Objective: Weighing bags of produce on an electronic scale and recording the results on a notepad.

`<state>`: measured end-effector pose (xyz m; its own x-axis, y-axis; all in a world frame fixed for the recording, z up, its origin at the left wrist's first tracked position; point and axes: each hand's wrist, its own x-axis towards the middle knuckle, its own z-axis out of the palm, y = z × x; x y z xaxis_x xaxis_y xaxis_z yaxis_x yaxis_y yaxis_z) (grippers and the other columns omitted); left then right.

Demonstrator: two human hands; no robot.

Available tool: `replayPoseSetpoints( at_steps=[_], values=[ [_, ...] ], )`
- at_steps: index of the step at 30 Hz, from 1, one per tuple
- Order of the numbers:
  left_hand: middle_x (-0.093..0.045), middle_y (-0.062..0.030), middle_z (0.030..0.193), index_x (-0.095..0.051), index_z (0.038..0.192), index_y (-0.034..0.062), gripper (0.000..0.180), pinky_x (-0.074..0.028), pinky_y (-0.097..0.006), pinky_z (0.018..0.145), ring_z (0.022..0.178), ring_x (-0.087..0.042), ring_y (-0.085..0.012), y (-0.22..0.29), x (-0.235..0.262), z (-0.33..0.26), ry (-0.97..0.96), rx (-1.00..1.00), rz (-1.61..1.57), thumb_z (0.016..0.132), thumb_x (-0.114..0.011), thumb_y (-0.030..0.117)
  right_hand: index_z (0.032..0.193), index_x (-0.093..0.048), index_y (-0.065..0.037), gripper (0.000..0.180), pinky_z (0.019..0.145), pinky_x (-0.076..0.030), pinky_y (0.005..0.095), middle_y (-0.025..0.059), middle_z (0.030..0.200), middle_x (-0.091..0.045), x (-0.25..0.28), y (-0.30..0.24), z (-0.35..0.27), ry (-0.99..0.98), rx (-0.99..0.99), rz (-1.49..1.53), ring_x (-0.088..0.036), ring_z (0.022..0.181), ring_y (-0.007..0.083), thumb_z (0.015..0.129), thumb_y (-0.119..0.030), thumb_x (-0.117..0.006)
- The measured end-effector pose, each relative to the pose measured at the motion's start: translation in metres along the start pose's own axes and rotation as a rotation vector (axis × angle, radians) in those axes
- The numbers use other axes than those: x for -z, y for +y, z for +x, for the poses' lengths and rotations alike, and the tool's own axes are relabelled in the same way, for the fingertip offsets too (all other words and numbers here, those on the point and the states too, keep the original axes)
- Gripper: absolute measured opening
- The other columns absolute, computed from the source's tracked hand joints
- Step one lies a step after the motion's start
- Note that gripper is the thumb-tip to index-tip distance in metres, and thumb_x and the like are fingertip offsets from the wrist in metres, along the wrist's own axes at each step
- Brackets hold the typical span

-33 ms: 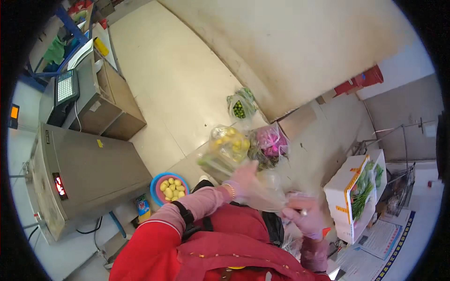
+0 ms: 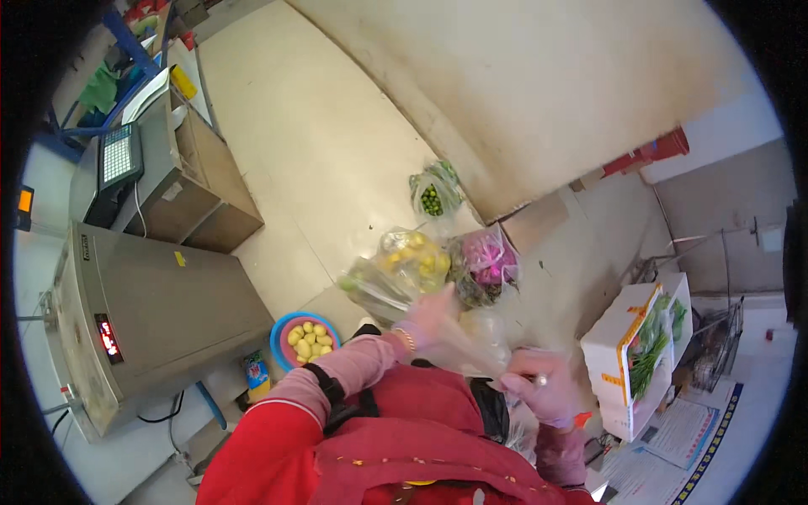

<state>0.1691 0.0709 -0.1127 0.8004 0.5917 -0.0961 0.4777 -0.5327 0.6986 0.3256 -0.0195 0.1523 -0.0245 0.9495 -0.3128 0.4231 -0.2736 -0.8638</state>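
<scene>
Nothing moved; fingers [image 2: 539,380] pinching clear bag [image 2: 475,349]

Centre frame: left hand [image 2: 427,318] and right hand [image 2: 539,389] grip a clear plastic bag [image 2: 471,343]. Above them: bagged yellow fruit [image 2: 414,257], bagged purple produce [image 2: 486,263]. Lower left: bowl of potatoes [image 2: 305,338]. Upper left: scale [image 2: 116,160].

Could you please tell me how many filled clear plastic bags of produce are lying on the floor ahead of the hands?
4: green-fruit bag farthest away, yellow-fruit bag, pink-produce bag to its right, leafy-greens bag to its left. Others may be hidden behind the hands.
</scene>
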Motion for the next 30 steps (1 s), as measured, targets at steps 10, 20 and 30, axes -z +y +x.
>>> replayPoseSetpoints(
  at_steps=[10, 20, 30],
  values=[
    [-0.065, -0.0125, 0.093, -0.062, 0.107, 0.0014, 0.025, -0.049, -0.033, 0.074, 0.081, -0.061, -0.0183, -0.274, 0.371, -0.038, 0.930, 0.462, -0.221, 0.084, -0.057, 0.006, 0.114, -0.060, 0.001, 0.046, 0.065, -0.046, 0.0272, 0.0102, 0.102, -0.066, -0.052, -0.084, 0.331, 0.217, 0.076, 0.485, -0.057, 0.075, 0.0134, 0.078, -0.024, -0.072],
    [-0.059, -0.0007, 0.090, -0.057, 0.097, 0.0097, 0.026, -0.047, -0.026, 0.070, 0.079, -0.055, -0.0086, -0.339, 0.517, 0.016, 0.820, 0.414, -0.595, 0.098, -0.040, 0.030, 0.108, -0.061, 0.007, 0.044, 0.059, -0.047, 0.0245, 0.0091, 0.086, -0.066, -0.214, -0.182, 0.656, -0.526, -0.079, 0.292, -0.060, 0.069, 0.0127, 0.073, -0.016, -0.074],
    [-0.051, -0.0055, 0.124, -0.048, 0.124, 0.0078, 0.031, -0.045, -0.033, 0.092, 0.109, -0.051, -0.0148, -0.397, 0.661, -0.001, 1.210, 0.207, -1.301, 0.099, -0.040, 0.024, 0.087, -0.069, -0.003, 0.011, 0.055, -0.046, 0.0279, 0.0097, 0.071, -0.062, -0.309, -0.446, 0.763, -0.690, 1.094, -0.362, -0.057, 0.058, 0.0174, 0.078, -0.006, -0.064]
  ],
)
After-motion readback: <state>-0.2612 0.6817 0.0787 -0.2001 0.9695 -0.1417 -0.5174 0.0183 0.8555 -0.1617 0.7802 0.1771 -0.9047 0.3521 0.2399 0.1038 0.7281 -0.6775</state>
